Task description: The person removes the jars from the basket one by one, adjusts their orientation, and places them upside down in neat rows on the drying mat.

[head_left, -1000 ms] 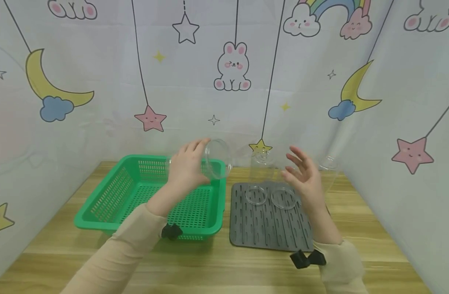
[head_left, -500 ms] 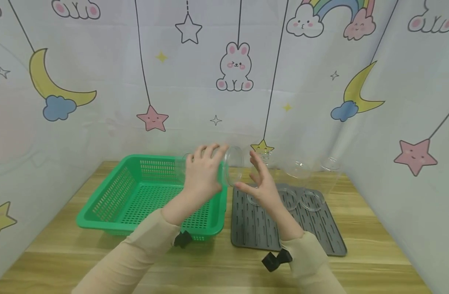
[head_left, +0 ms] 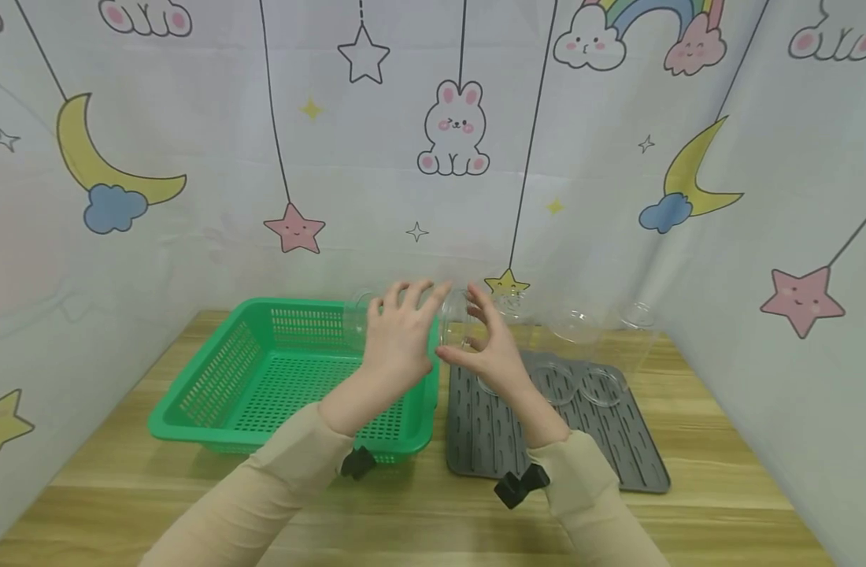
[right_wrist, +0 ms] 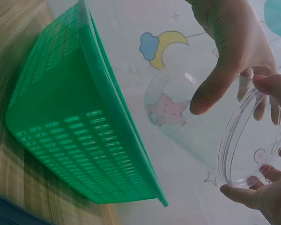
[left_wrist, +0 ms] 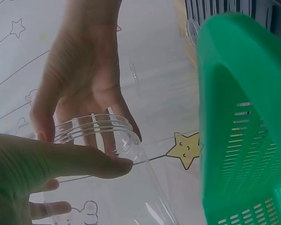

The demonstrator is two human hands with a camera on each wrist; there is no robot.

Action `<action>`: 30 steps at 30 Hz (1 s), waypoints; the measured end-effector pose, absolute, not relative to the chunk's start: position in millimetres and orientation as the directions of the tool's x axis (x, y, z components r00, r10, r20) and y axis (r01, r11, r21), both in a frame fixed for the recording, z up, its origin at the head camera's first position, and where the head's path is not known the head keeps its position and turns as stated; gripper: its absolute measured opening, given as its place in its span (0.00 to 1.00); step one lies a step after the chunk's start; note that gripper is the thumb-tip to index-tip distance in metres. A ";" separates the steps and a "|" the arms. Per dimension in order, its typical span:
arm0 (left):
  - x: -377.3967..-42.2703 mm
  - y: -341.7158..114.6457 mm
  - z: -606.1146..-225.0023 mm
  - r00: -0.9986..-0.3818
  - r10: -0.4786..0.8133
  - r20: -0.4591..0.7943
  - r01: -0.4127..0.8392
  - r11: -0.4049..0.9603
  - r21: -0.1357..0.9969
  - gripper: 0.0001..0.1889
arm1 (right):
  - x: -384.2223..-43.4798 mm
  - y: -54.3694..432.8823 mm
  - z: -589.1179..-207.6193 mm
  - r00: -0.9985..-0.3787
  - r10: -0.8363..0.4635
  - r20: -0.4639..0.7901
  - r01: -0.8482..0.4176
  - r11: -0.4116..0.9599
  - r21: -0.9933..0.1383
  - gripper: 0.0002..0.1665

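A clear jar (right_wrist: 196,133) is held on its side above the right part of the green basket (head_left: 291,435). My left hand (head_left: 397,339) grips it round the body, thumb on the near side. The open mouth with its screw ridges points right. At that rim my right hand (head_left: 495,350) has its thumb and curled fingertips round opposite edges, as the right wrist view shows. Between the hands the ridged rim (left_wrist: 96,125) shows in the left wrist view. The jar's base sticks out left of my left hand.
Right of the basket lies a grey ribbed drying mat (head_left: 532,449) on the wooden table (head_left: 419,512). Three clear jars stand on its back part, among them a right-hand jar (head_left: 637,319). A patterned white cloth (head_left: 376,157) hangs close behind.
My left hand has brought the jar a little rightward and down. My right hand has come left from beside the standing jars on the mat to the held jar's rim.
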State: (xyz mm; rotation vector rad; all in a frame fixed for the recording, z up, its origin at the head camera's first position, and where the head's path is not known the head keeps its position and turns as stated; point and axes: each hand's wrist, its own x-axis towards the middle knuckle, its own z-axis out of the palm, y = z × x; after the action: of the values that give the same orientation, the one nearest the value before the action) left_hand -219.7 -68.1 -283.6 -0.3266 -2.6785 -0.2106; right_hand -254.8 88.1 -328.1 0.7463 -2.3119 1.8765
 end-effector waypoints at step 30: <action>-243.8 -136.6 -273.5 -0.785 0.345 0.515 0.606 0.256 0.753 0.46 | -250.5 110.0 -335.6 -0.912 -0.173 0.373 -0.394 0.109 -0.913 0.55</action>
State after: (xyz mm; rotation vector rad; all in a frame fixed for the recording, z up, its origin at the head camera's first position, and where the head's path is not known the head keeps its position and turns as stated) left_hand -243.8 -136.6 -273.5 -0.8858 -2.2828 -1.5426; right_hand -250.5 110.0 -335.6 0.5703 -2.2039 1.9051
